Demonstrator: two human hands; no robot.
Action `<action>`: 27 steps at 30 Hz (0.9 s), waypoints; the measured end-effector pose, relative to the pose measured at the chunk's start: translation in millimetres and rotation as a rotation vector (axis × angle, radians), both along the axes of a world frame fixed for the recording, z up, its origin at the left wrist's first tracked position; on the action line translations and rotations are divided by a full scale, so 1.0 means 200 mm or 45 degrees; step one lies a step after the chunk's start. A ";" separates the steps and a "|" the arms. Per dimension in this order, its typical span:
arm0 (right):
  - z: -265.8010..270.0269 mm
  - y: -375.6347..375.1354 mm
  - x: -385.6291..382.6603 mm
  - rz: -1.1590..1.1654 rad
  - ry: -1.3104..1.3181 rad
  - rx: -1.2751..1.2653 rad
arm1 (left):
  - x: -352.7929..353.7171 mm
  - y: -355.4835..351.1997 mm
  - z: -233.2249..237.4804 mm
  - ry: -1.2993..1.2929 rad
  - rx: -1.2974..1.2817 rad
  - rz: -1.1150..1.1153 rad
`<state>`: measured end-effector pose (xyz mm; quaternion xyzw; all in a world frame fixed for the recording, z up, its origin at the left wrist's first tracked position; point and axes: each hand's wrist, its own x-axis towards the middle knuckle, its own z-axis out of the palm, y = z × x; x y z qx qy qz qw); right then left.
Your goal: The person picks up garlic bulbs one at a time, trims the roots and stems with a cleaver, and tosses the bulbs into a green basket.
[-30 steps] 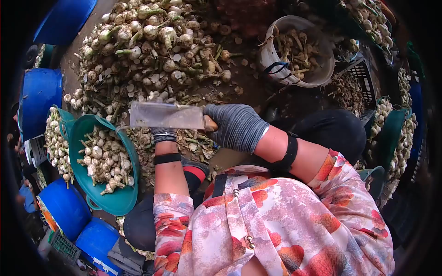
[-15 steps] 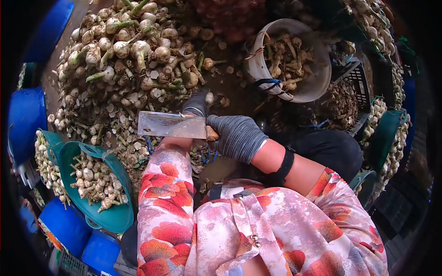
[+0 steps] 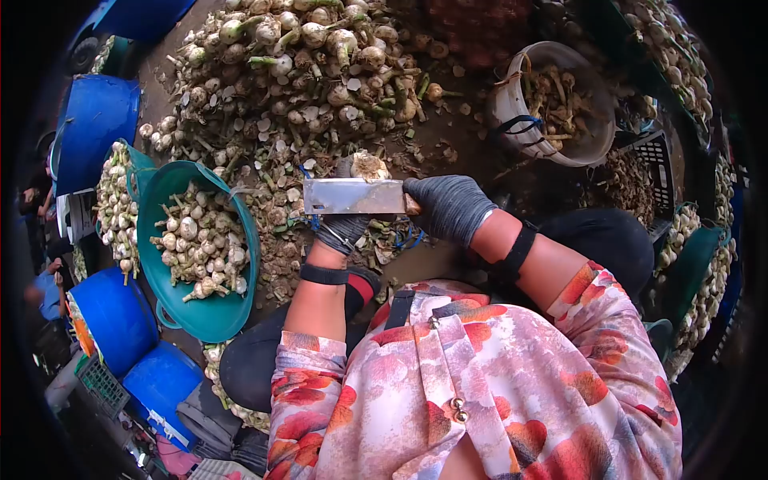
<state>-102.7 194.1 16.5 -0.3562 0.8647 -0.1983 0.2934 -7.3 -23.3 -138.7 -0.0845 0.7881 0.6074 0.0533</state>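
A wide cleaver (image 3: 352, 197) lies level across the middle of the head view, its blade pointing left. Its short wooden handle is wrapped by my right hand (image 3: 450, 208), in a grey knit glove. Behind the blade, my left hand (image 3: 346, 230), gloved alike, is closed on a garlic bulb (image 3: 370, 165). The bulb shows just above the blade's upper edge, and the blade hides most of my left fingers. Beyond my hands spreads a big heap of garlic bulbs (image 3: 312, 60), many with cut stems.
A green tub (image 3: 152, 232) with trimmed garlic stands to my left, near blue barrels (image 3: 96, 120). A white bucket (image 3: 512, 112) of stem pieces sits ahead right, beside a black crate (image 3: 658, 172). Peelings and dirt (image 3: 280, 240) litter the floor before me. More garlic lines the right side.
My left hand has drawn back from the heap's edge toward me and now holds a garlic bulb behind the cleaver. The view has turned, so the surroundings sit further right.
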 end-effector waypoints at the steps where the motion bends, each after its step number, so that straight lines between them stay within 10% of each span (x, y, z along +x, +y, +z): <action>1: 0.02 0.00 0.02 0.012 0.005 -0.012 | 0.01 0.00 0.06 0.044 -0.133 0.026; 3: 0.04 -0.01 0.06 0.028 0.010 -0.012 | -0.03 0.06 0.43 0.231 -0.534 -0.042; 7: 0.00 0.00 0.10 0.026 0.012 -0.020 | 0.07 0.11 0.33 0.249 -0.088 0.062; 15: -0.27 0.08 0.07 -0.200 0.041 -0.068 | 0.03 0.18 0.50 0.392 -0.525 -0.052; 18: -0.46 0.24 -0.13 -0.604 -0.315 -0.091 | 0.04 0.30 0.88 0.464 -0.222 0.094; 25: -0.10 -0.01 -0.03 -0.726 -1.528 -0.617 | -0.06 0.26 0.70 0.378 -0.541 -0.073; 27: -0.05 -0.04 -0.04 -0.712 -1.315 -0.573 | -0.01 0.27 0.71 0.352 -0.392 0.131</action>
